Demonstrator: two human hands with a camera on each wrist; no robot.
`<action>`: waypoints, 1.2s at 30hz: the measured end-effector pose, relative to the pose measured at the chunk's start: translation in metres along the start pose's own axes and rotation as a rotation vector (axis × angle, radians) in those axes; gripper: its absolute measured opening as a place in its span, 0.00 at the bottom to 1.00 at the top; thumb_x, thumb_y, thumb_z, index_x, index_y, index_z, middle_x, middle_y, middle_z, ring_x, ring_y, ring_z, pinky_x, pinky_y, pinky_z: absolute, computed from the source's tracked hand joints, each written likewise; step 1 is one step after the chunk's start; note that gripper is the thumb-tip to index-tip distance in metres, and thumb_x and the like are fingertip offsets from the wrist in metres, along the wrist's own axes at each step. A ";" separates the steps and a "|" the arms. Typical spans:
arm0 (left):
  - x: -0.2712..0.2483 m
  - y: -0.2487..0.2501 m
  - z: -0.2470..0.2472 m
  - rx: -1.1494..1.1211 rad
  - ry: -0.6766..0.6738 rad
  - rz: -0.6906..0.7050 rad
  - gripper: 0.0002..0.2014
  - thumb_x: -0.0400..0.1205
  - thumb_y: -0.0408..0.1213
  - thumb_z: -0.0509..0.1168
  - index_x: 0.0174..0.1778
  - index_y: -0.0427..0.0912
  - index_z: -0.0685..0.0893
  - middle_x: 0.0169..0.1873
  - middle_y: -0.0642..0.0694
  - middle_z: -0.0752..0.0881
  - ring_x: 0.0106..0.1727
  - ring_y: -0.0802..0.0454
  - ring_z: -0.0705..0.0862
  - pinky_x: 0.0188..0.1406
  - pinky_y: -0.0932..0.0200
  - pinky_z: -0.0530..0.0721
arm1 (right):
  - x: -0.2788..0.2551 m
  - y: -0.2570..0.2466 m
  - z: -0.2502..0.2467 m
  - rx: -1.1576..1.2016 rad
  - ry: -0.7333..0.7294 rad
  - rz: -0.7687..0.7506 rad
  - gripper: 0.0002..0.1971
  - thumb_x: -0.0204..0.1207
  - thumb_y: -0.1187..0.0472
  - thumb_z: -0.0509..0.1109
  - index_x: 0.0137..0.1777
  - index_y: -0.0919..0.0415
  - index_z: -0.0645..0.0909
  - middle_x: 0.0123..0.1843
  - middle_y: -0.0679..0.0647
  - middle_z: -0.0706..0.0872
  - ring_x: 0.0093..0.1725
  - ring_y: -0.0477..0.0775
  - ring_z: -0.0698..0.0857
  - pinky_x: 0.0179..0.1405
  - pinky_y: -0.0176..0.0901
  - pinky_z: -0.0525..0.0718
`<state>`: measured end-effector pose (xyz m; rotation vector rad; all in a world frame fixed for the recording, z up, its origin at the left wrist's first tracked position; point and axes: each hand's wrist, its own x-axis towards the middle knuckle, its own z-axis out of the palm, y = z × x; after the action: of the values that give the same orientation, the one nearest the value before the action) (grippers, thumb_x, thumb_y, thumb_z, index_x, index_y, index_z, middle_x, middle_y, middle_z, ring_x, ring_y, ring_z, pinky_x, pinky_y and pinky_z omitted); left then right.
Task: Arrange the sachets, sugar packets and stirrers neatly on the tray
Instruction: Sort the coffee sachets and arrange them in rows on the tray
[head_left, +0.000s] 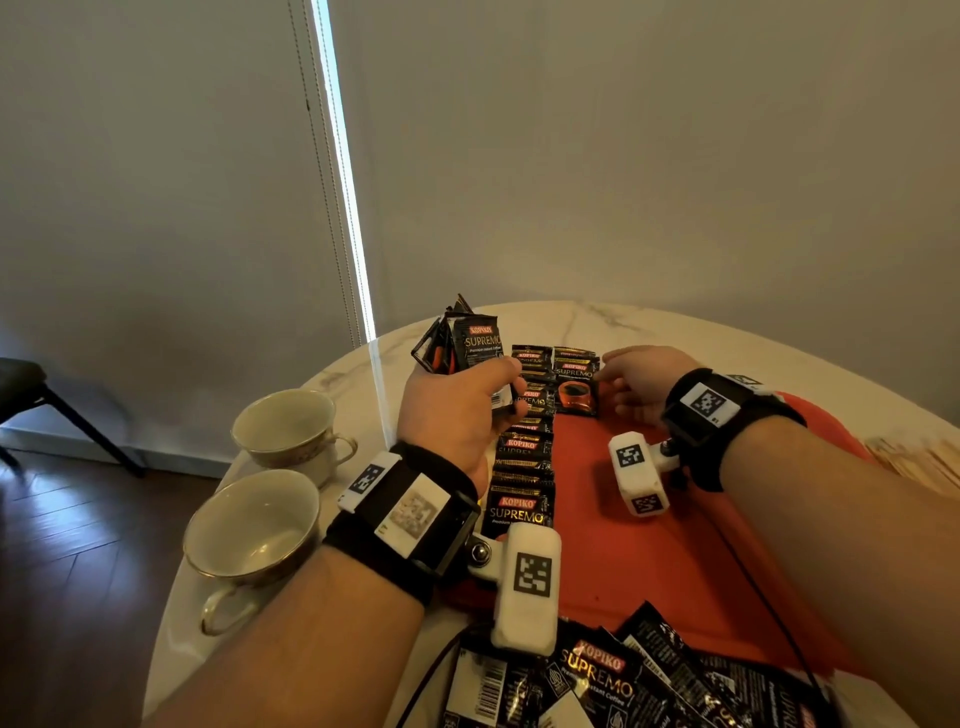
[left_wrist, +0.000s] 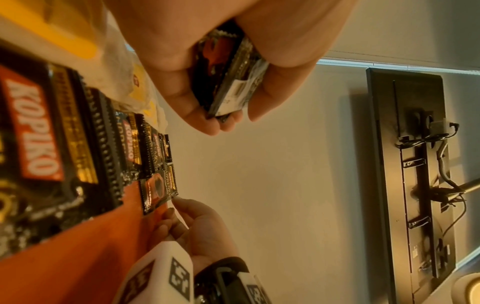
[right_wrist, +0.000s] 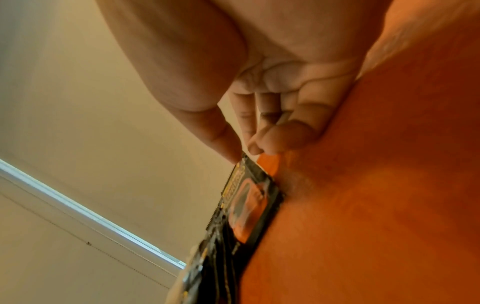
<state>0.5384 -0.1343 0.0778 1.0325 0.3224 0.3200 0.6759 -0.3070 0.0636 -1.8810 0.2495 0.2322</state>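
A red tray (head_left: 649, 561) lies on a round marble table (head_left: 623, 322). A column of overlapping black Kopiko sachets (head_left: 519, 467) runs down the tray's left side. One more sachet (head_left: 574, 384) lies flat beside the column's far end. My right hand (head_left: 605, 371) rests at that sachet's right corner, and in the right wrist view its thumb tip (right_wrist: 233, 158) touches the corner. My left hand (head_left: 498, 384) hovers over the column's far part and grips a fanned bunch of sachets (head_left: 467, 348), also seen in the left wrist view (left_wrist: 228, 82).
A loose heap of sachets (head_left: 623, 675) lies at the table's near edge. Two empty teacups (head_left: 291, 431) (head_left: 254, 525) stand left of the tray. A pale tan bundle (head_left: 914, 462) lies at the right edge. A dark chair (head_left: 31, 395) stands at far left.
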 end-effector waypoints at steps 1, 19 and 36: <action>-0.001 0.000 0.000 -0.001 -0.013 -0.016 0.13 0.81 0.24 0.73 0.61 0.25 0.85 0.36 0.38 0.87 0.32 0.51 0.89 0.32 0.56 0.90 | -0.002 0.000 -0.003 0.047 0.004 0.011 0.05 0.79 0.68 0.72 0.53 0.62 0.84 0.34 0.56 0.79 0.30 0.52 0.75 0.28 0.43 0.76; -0.022 -0.002 0.009 0.147 -0.219 -0.042 0.04 0.82 0.30 0.74 0.50 0.41 0.91 0.39 0.43 0.93 0.39 0.49 0.92 0.39 0.50 0.91 | -0.102 0.005 0.002 0.428 -0.392 -0.300 0.05 0.76 0.61 0.77 0.43 0.57 0.83 0.34 0.53 0.84 0.29 0.47 0.80 0.28 0.38 0.77; -0.024 -0.001 0.012 0.102 -0.357 0.130 0.08 0.83 0.34 0.73 0.56 0.36 0.89 0.42 0.36 0.92 0.43 0.38 0.91 0.46 0.44 0.92 | -0.116 -0.003 0.013 0.500 -0.378 -0.493 0.08 0.84 0.64 0.69 0.45 0.62 0.87 0.32 0.53 0.81 0.29 0.46 0.75 0.26 0.37 0.75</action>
<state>0.5211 -0.1537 0.0852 1.1910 -0.0509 0.2317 0.5652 -0.2873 0.0947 -1.3173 -0.3828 0.1623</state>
